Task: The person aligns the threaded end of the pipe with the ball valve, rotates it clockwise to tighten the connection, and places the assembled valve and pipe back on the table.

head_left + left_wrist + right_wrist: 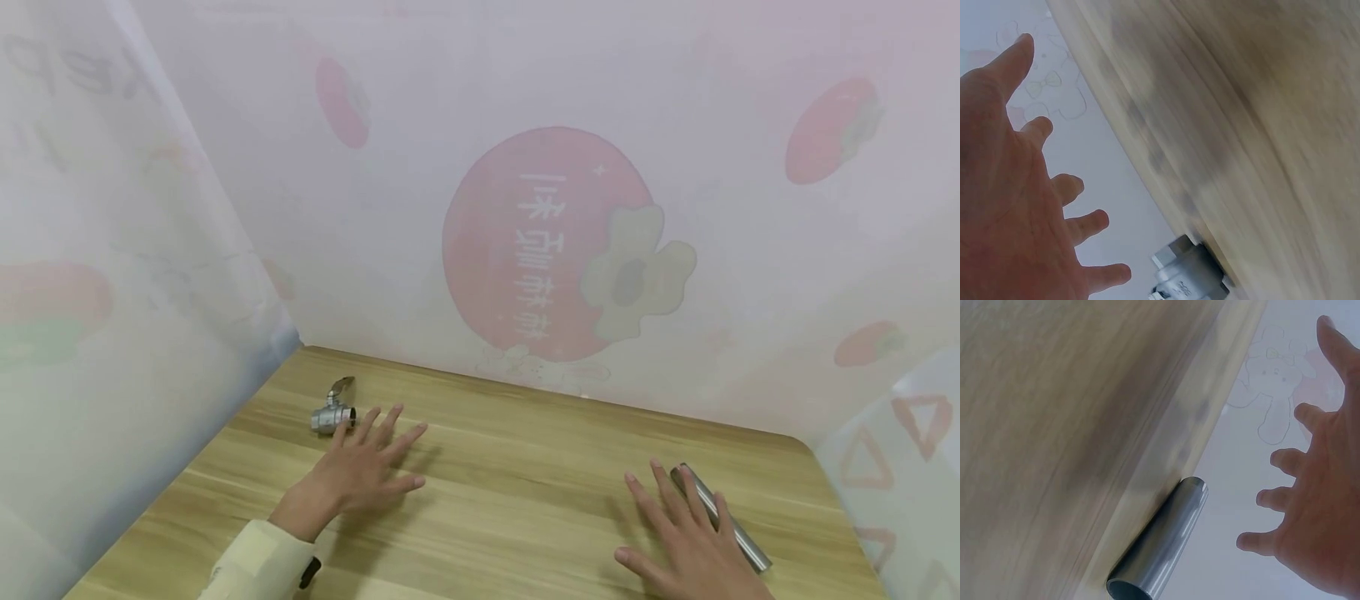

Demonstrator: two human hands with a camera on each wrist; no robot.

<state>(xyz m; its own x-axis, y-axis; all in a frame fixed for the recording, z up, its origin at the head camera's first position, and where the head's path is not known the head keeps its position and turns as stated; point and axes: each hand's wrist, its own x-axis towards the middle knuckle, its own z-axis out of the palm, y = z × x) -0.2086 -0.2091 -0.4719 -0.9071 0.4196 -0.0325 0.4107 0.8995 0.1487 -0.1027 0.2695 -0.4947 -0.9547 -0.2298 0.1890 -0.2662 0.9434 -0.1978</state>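
Note:
A metal ball valve (330, 417) with a lever handle lies on the wooden table toward the back left; the left wrist view shows its hexagonal body (1188, 272). My left hand (358, 473) hovers just right of the valve, fingers spread wide, holding nothing. On the right side lies a short steel pipe (738, 533), set at a slant, its hollow end (1129, 589) facing the right wrist camera. Above it my right hand (693, 546) is spread palm down and overlaps part of the pipe in the head view. Its palm is bare in the right wrist view.
The wood-grain table (495, 508) has rounded back corners. Pale printed curtains (405, 250) hang behind it and along both sides, close to its edges. A dark band (310, 572) sits at the left cuff.

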